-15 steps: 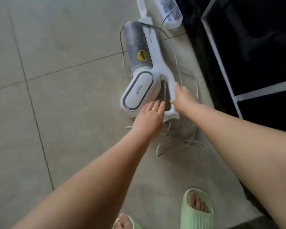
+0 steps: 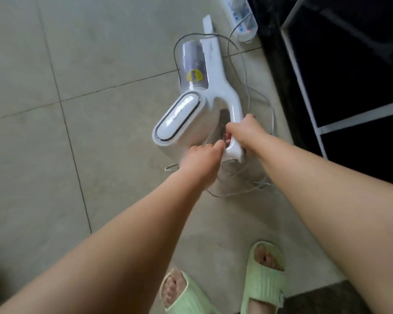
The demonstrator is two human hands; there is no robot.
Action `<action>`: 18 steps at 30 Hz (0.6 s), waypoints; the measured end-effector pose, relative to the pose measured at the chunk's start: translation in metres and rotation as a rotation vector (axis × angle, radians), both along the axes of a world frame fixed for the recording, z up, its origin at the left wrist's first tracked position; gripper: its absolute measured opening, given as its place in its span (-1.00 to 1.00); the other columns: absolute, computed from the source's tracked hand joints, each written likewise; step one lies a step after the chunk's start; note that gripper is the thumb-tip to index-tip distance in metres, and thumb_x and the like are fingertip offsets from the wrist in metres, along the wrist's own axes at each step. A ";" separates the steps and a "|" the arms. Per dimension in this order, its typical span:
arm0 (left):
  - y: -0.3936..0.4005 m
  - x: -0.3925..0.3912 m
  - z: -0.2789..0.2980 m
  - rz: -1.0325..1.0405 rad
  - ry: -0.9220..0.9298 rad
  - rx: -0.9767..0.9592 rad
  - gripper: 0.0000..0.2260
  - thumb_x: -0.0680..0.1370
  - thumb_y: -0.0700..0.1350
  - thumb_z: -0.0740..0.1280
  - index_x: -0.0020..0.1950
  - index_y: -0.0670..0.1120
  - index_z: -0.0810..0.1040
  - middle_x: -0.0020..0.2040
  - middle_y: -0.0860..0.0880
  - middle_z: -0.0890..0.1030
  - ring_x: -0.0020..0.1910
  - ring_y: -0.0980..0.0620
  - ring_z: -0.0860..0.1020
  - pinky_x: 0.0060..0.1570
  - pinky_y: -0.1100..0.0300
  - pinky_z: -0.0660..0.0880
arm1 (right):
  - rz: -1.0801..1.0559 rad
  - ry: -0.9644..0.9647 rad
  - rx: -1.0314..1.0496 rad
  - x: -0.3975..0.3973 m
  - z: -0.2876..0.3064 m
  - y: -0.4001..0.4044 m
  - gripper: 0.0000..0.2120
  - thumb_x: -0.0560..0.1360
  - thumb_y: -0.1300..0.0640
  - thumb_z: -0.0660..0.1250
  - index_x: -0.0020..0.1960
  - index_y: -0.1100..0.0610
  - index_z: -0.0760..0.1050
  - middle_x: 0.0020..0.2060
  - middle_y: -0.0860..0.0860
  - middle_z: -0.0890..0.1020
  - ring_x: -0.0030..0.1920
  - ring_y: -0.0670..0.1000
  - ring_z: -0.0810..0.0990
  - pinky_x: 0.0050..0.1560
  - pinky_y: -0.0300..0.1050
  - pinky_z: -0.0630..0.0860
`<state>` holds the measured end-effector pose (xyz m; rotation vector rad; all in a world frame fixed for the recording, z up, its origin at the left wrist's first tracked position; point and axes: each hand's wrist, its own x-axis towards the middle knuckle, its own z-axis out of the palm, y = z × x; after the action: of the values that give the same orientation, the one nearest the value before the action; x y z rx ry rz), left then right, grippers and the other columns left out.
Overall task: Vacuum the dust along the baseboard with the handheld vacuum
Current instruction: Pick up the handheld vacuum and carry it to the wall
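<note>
A white handheld vacuum (image 2: 191, 114) with a clear dust cup and a yellow sticker is in the middle of the head view over the tiled floor, its narrow nozzle pointing away from me. My right hand (image 2: 245, 132) grips the vacuum's handle, fingers wrapped round it. My left hand (image 2: 202, 162) holds the lower end of the body next to the handle, its fingers curled against it. The dark baseboard (image 2: 279, 71) runs along the right side of the floor.
A thin grey cord (image 2: 247, 87) loops on the floor around and under the vacuum. A white power strip (image 2: 243, 21) with a red light lies at the top by the dark wall. My feet in green slippers (image 2: 263, 277) stand at the bottom.
My right hand has closed round the handle and my left hand's fingers have curled onto the vacuum's rear. The vacuum now looks tilted and nearer to me.
</note>
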<state>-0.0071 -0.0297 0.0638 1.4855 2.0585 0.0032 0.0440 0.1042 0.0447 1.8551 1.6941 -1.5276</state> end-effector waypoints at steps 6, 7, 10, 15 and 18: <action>-0.051 -0.009 0.138 0.038 -0.148 -0.116 -0.67 0.48 -0.25 0.24 0.22 -0.09 0.30 0.04 -0.13 0.55 0.01 -0.23 0.52 -0.21 0.09 0.30 | 0.003 0.011 -0.109 0.002 0.127 -0.051 -0.62 0.34 0.25 0.25 0.15 0.31 0.43 -0.20 0.18 0.59 -0.34 0.10 0.57 -0.40 -0.24 0.42; -0.058 -0.008 0.165 0.044 -0.163 -0.128 -0.68 0.48 -0.24 0.24 0.22 -0.10 0.30 0.04 -0.12 0.54 0.01 -0.21 0.52 -0.22 0.10 0.28 | -0.009 0.019 -0.159 0.002 0.152 -0.061 -0.67 0.33 0.27 0.25 0.08 0.32 0.48 -0.24 0.20 0.59 -0.37 0.10 0.56 -0.36 -0.20 0.45; -0.077 -0.007 0.235 0.073 -0.196 -0.192 -0.69 0.50 -0.25 0.24 0.23 -0.13 0.32 0.03 -0.10 0.51 -0.05 -0.14 0.47 -0.22 0.15 0.25 | -0.015 0.034 -0.236 0.007 0.216 -0.088 -0.94 0.38 0.29 0.26 -0.20 0.27 0.49 -0.36 0.17 0.55 -0.40 0.11 0.55 -0.29 -0.05 0.47; -0.128 0.006 0.326 0.150 -0.195 -0.185 -0.78 0.48 -0.23 0.25 0.06 -0.08 0.30 -0.10 0.00 0.38 -0.14 -0.06 0.38 -0.21 0.14 0.25 | -0.009 0.084 -0.332 0.013 0.302 -0.129 -0.90 0.46 0.29 0.21 -0.22 0.21 0.44 -0.35 0.13 0.51 -0.37 0.09 0.53 -0.27 -0.08 0.48; -0.159 0.019 0.355 0.226 -0.201 -0.196 -0.76 0.47 -0.22 0.27 0.10 -0.08 0.33 -0.14 0.04 0.36 -0.12 -0.05 0.41 -0.22 0.16 0.26 | -0.065 0.144 -0.464 0.020 0.329 -0.155 -0.83 0.56 0.29 0.17 -0.19 0.20 0.42 -0.35 0.06 0.48 -0.37 0.00 0.49 -0.40 -0.13 0.48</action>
<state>0.0117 -0.1884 0.4190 1.0855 1.9893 0.0374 0.0638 -0.0505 0.3735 1.5991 1.1963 -1.9204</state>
